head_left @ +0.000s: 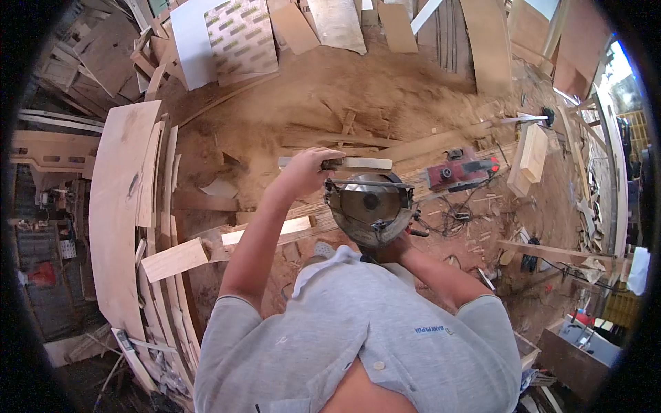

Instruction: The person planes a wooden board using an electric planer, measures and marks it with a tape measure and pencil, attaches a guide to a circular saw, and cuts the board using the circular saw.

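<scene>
Head view is showing one grey metal circular saw with a round blade point(370, 201), and it's sitting to the right of the left hand point(310, 171) and just beyond the right hand point(394, 249). The left hand is curling down over one narrow, pale wooden strip point(368, 164) at the saw's far side; a dark piece is showing at the fingertips, and I can't tell what they're clamping. The right hand is reaching beneath the saw's near side, mostly hidden, so its closure can't be told. Right of the saw, one red-and-black power tool point(460, 171) is lying; farther right, two pale rectangular wood blocks point(534, 153) are resting together.
</scene>
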`<state>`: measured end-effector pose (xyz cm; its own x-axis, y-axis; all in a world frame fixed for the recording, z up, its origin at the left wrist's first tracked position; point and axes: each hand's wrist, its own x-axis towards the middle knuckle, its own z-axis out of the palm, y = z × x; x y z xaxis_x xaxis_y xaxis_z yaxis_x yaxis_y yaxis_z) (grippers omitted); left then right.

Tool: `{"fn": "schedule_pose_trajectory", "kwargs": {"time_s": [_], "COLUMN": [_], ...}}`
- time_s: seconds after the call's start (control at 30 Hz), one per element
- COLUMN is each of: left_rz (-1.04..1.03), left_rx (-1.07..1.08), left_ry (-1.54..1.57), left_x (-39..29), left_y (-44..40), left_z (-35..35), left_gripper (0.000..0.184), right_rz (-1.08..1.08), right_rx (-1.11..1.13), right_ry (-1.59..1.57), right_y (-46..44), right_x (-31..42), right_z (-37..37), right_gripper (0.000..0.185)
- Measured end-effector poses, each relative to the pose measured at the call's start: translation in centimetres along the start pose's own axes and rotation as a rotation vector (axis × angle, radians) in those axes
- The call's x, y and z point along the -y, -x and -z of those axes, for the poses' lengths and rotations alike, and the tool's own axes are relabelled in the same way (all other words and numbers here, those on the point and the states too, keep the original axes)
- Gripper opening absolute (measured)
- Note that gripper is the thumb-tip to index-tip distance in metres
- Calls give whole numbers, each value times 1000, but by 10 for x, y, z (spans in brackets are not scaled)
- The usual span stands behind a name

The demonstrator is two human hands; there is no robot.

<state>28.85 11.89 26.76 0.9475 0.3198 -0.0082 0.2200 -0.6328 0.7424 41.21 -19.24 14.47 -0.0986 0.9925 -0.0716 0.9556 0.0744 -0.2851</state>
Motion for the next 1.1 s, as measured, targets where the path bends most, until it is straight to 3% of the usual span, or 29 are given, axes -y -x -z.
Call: {"fn": "schedule_pose_trajectory", "kwargs": {"time_s": [0.07, 0.17, 0.37, 0.47, 0.67, 0.8, 0.97, 1.1], "left_rz": [1, -120, 37, 6, -85, -27, -28, -49], "left_rx": [-6, -10, 6, -14, -53, -25, -46, -32], "left_ry": [-130, -75, 153, -37, -89, 112, 74, 87], "left_x": [-11, -12, 1, 2, -14, 3, 12, 8], "left_y": [-1, -1, 10, 11, 3, 8, 6, 1], "left_z": [-2, -6, 5, 1, -5, 2, -1, -4], "left_gripper": [54, 54, 52, 53, 52, 53, 53, 50], "right_rz": [-9, -26, -92, -89, -47, -102, -23, 50], "right_rx": [-3, 5, 13, 2, 8, 122, -63, -167], "right_ry": [8, 15, 41, 42, 39, 34, 58, 79], "right_y": [-1, -1, 9, 10, 5, 4, 7, 2], "right_x": [0, 1, -3, -2, 3, 0, -6, 4], "right_z": [-6, -12, -39, -41, -20, -24, -44, -5], "right_gripper": [52, 52, 52, 51, 51, 50, 47, 43]}}
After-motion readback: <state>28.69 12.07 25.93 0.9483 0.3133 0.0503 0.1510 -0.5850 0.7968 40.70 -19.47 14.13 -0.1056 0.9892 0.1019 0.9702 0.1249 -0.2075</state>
